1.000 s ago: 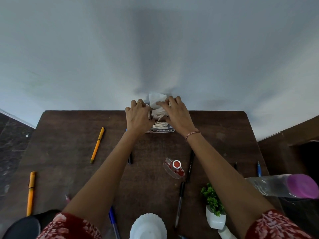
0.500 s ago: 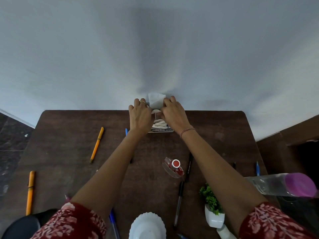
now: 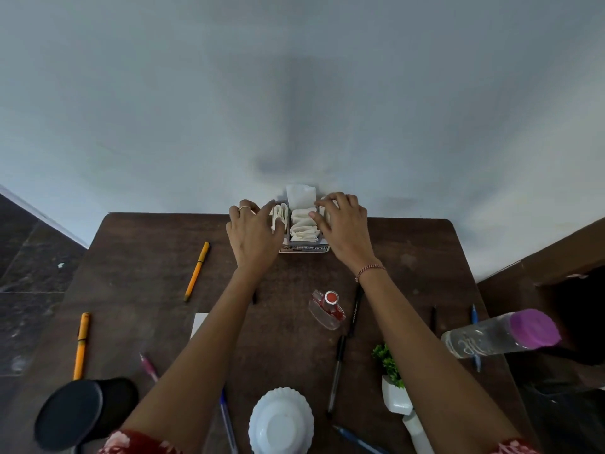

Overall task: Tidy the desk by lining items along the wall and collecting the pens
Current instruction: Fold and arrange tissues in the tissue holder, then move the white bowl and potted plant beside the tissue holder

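Observation:
A small box of folded white tissues (image 3: 303, 228) stands at the far edge of the dark wooden desk (image 3: 409, 257), against the wall. My left hand (image 3: 253, 232) rests on its left side and my right hand (image 3: 343, 229) on its right side, fingers spread over the tissues. Pens lie scattered: an orange pen (image 3: 196, 271) left of the box, another orange pen (image 3: 81, 345) at the left edge, a pink pen (image 3: 149, 367), black pens (image 3: 337, 371) in the middle, and blue pens (image 3: 227, 421) near the front.
A red-capped clear bottle (image 3: 327, 309) lies mid-desk. A white bowl (image 3: 281, 421) and a black cup (image 3: 85, 412) stand at the front, a small potted plant (image 3: 391, 381) front right, a water bottle with a purple cap (image 3: 501, 334) at the right edge.
Both hands pushed the tissue box farther back until it met the wall, then spread apart to its two sides.

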Demonstrator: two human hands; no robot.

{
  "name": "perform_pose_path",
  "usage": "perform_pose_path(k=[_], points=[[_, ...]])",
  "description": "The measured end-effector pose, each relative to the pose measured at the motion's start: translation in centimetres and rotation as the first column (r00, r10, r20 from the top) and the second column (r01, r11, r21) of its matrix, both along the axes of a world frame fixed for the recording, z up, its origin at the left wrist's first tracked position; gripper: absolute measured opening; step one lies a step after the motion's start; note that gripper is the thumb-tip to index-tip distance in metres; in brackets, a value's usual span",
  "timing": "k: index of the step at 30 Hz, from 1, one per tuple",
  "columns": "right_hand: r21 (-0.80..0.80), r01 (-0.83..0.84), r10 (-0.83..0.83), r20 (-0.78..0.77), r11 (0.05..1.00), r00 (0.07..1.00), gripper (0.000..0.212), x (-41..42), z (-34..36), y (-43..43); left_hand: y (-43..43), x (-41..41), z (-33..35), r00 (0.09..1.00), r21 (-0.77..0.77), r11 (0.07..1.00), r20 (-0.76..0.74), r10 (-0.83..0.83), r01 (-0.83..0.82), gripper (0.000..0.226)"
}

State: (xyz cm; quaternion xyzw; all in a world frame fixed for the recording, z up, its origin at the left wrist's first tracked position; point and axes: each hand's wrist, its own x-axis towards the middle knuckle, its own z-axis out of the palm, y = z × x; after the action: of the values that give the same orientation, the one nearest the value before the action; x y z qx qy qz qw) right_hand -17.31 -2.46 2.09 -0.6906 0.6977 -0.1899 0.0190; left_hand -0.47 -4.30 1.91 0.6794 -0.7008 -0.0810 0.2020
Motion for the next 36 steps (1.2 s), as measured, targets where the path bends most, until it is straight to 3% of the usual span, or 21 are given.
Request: perform_pose_path(k=[9,13,25,30,36], points=[[-0.063,0.049,-0.043,0.105,0.997,0.994,0.044,1.4,3.2,6.4,5.8,1.3,3.9,0.994,-0.051,0.994,-0.056,0.098,-0.1,0.046],[-0.093,0.063,-0.05,0.137,0.994,0.989,0.058,2.6,3.9,9.2,8.6,1.9,4.6,0.994,-0.069,0.993,-0.064,0.092,-0.096,0.046],[-0.106,0.105,-0.083,0.194,0.989,0.978,0.06,3.6,3.8,16.4,15.2,2.4,5.2,0.995,-0.055,0.995,-0.061,0.075,-0.079,0.042],[-0.074,0.126,-0.11,0.196,0.989,0.974,0.034,3.2,2.0,20.2,18.4,2.1,4.1,0.994,0.017,0.998,-0.097,0.056,-0.055,0.045],[-0.044,0.171,-0.155,0.243,0.984,0.958,0.042,3.2,-1.0,24.7,22.4,1.2,1.4,0.998,0.163,0.986,-0.061,-0.024,0.033,0.049]])
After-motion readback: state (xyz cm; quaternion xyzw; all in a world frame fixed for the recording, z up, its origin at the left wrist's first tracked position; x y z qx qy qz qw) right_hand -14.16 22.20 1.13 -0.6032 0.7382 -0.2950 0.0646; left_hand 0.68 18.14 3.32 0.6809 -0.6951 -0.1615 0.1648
